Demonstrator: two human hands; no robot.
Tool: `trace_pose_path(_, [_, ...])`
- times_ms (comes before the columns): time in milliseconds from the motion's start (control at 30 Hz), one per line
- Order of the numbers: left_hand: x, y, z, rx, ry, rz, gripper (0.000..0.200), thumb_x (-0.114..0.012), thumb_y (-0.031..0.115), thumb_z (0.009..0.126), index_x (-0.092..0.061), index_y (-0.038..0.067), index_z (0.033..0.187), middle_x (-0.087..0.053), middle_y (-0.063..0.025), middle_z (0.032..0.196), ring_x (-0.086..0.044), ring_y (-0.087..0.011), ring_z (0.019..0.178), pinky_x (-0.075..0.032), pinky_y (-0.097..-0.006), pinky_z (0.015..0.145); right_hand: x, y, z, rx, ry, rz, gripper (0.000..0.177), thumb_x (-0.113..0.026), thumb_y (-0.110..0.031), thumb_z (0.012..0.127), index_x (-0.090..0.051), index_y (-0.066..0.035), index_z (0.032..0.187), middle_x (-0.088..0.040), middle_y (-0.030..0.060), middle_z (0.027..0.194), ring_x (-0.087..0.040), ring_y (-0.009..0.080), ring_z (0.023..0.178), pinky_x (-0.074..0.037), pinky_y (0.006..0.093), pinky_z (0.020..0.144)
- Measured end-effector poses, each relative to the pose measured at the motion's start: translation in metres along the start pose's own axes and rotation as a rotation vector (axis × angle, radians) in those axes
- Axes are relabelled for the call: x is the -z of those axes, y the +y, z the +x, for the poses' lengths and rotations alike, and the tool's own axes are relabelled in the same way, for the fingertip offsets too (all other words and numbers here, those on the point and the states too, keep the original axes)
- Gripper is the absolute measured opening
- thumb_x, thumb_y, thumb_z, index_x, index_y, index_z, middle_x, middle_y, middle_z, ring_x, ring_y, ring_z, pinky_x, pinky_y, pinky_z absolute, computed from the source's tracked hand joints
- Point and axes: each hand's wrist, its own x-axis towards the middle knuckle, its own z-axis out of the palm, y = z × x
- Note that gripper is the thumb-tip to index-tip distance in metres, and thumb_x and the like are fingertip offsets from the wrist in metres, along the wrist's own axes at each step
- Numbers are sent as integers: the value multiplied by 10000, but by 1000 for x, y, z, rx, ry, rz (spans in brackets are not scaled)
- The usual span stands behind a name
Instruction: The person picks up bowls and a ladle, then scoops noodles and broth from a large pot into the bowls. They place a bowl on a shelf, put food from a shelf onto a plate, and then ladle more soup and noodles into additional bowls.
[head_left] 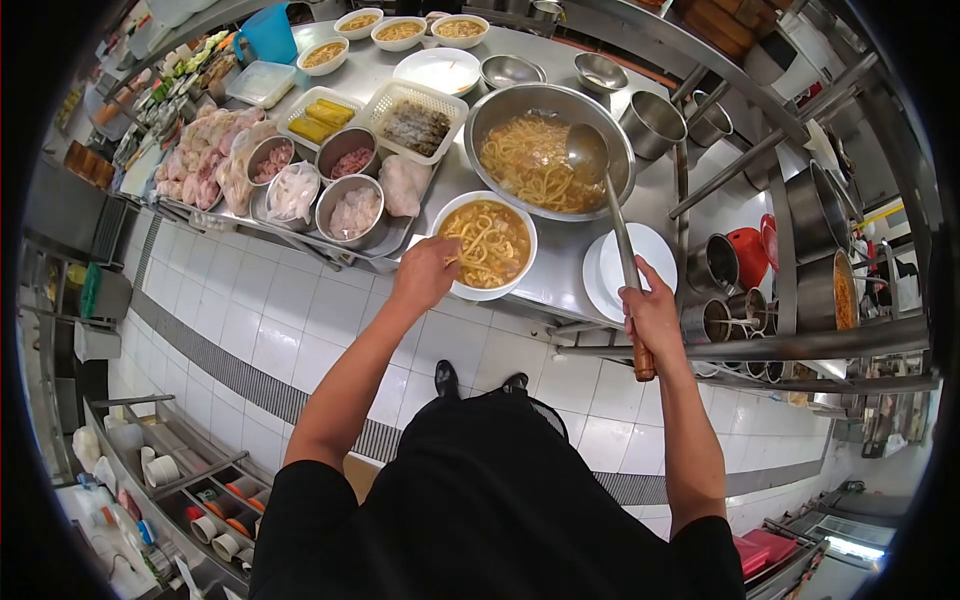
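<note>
My right hand is closed round the long handle of a metal ladle, near its wooden end. The ladle's scoop rests in a large steel mixing bowl of thick noodles in brown broth. At the front edge of the counter stands a white bowl filled with noodle soup. My left hand grips this bowl at its left rim, the fingertips curled over the edge close to the noodles. Part of the fingers' underside is hidden.
Several filled soup bowls line the back. To the left are steel pots of meat, a white basket and bagged meat. Stacked white plates sit right of the soup bowl, beside a metal rack.
</note>
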Motion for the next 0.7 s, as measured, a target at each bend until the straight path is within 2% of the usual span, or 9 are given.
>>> trace_pose_path(133, [20, 18, 9, -1, 97, -130, 472, -639, 51, 762, -605, 89, 1230, -658, -162, 990, -630, -303, 866, -513, -403, 780, -5, 6, 5, 19, 39, -89, 657, -567, -113, 824, -361, -46, 1444, -516, 45, 622, -473, 129, 421, -391, 293, 415])
trace_pose_path(267, [40, 10, 1, 165, 188, -222, 423, -644, 39, 780, -621, 79, 1200, -655, -123, 932, -624, -229, 770, -510, -347, 718, -16, -7, 8, -1, -64, -114, 676, -552, -126, 817, -333, -29, 1450, -521, 46, 628, -485, 145, 428, -420, 296, 429])
trace_pose_path(333, [27, -19, -14, 407, 310, -317, 340, -631, 82, 826, -632, 62, 1165, -633, -72, 887, -581, -169, 697, -489, -297, 653, -15, -21, 10, -85, -128, -5, 689, -550, -123, 841, -278, -41, 1469, -518, 39, 656, -478, 140, 433, -414, 296, 416])
trace_pose_path(400, [-3, -72, -39, 504, 348, -400, 331, -617, 109, 846, -624, 65, 1174, -623, -60, 899, -568, -161, 689, -483, -294, 634, -9, -22, 21, -257, -331, 371, 681, -529, -124, 888, -213, -61, 1489, -505, 36, 681, -465, 128, 440, -395, 303, 397])
trace_pose_path(467, [-17, -95, -58, 602, 394, -482, 324, -602, 135, 866, -617, 67, 1183, -614, -49, 910, -556, -154, 682, -476, -291, 614, -6, -19, 24, -301, -376, 548, 579, -497, -132, 933, -255, -111, 1459, -501, 37, 688, -453, 109, 442, -379, 281, 373])
trace_pose_path(533, [-19, -107, -69, 960, 466, -906, 402, -562, 196, 898, -524, 82, 1281, -590, -73, 993, -563, -176, 715, -487, -300, 631, -7, -15, 23, -425, -435, 916, 437, -487, -146, 945, -354, -154, 1361, -501, 42, 682, -455, 97, 439, -371, 251, 353])
trace_pose_path(567, [-22, -117, -70, 960, 475, -908, 402, -562, 196, 898, -524, 82, 1281, -590, -73, 993, -563, -176, 715, -487, -300, 631, -11, -14, 18, -396, -444, 950, 321, -483, -159, 955, -402, -181, 1265, -503, 42, 682, -452, 89, 432, -365, 230, 337])
trace_pose_path(633, [-23, -133, -69, 1032, 576, -1114, 488, -531, 241, 921, -396, 104, 1369, -552, -103, 1062, -578, -201, 780, -499, -319, 669, -10, -15, 11, -389, -476, 993, 310, -482, -161, 956, -407, -180, 1256, -500, 42, 683, -454, 91, 428, -369, 235, 334])
trace_pose_path(700, [-20, -146, -58, 996, 545, -1212, 473, -519, 254, 928, -384, 102, 1355, -536, -107, 1076, -580, -217, 818, -503, -345, 691, -5, -19, 4, -384, -507, 1084, 274, -472, -165, 965, -433, -176, 1236, -496, 43, 689, -464, 96, 419, -382, 247, 328])
